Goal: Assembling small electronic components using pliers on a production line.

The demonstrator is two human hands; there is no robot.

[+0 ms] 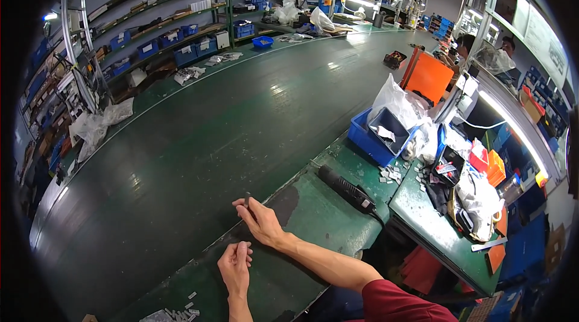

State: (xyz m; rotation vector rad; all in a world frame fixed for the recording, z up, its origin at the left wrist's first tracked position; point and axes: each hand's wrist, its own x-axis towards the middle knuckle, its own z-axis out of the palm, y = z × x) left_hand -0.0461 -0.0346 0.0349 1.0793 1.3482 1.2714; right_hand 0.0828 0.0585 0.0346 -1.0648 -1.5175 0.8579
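Workshop floor space under bright tube lights, lined at the back with shelving (151, 31) full of blue bins. Across the middle runs a broad, dark green belt surface (181, 153), its edges bowed by the wide lens. Along its near side is a green desk (338, 231), where two bare hands work.

The person's right hand (265, 225) reaches in from the lower right, out of a dark red sleeve (401, 301). Its fingers are pinched together at the tips around a small dark piece (247, 199), held over the near edge of the belt surface. The piece's long axis runs up from the fingertips, away from the body; whether it stands upright or leans is too small to tell.

The left hand (233, 263) is lower and closer to the body, over the desk. Its fingers curl inward with the thumb beside them; I cannot tell whether they pinch anything. From these fingers, the dark piece lies straight ahead, farther from the body, with a clear gap between. The right hand is the nearer one, already gripping it.

Loose small grey pieces (192, 295) lie at the bottom left, nearest the left hand. To the right of the right hand, well apart from it, a black corded tool (345, 189) lies slantwise on the desk; beyond it stands a blue bin (365, 139) stuffed with clear plastic.
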